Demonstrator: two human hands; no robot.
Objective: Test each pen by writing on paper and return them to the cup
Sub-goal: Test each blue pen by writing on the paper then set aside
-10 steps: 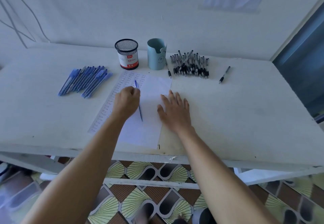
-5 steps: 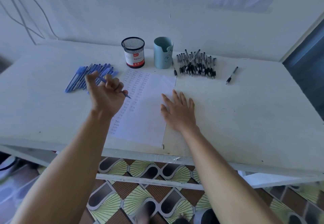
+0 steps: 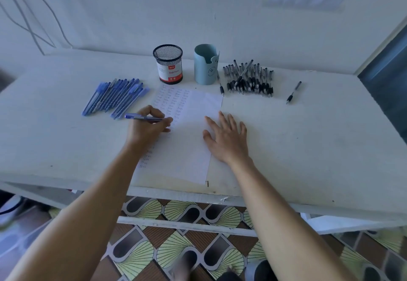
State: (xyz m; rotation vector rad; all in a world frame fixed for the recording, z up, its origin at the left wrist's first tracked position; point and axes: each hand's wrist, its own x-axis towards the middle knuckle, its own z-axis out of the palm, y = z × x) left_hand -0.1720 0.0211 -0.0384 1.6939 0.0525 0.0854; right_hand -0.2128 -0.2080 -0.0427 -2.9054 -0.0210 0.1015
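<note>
Now left hand [image 3: 147, 126] grips blue pen [image 3: 141, 117]; right hand [image 3: 226, 137] flat on paper [image 3: 187, 148].

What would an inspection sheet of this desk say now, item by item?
Surface: white table, front edge chipped.
Job's things: paper with written rows; blue pens laid left; black pens heaped right; mesh cup and blue cup behind, no pens sticking out.
Clutter: stray black pen right of the heap.
Hands: left hand grips a blue pen over the paper; right hand flat on the paper's right edge.
Cables: wires on the wall, left.
Surroundings: patterned floor tiles below.
</note>
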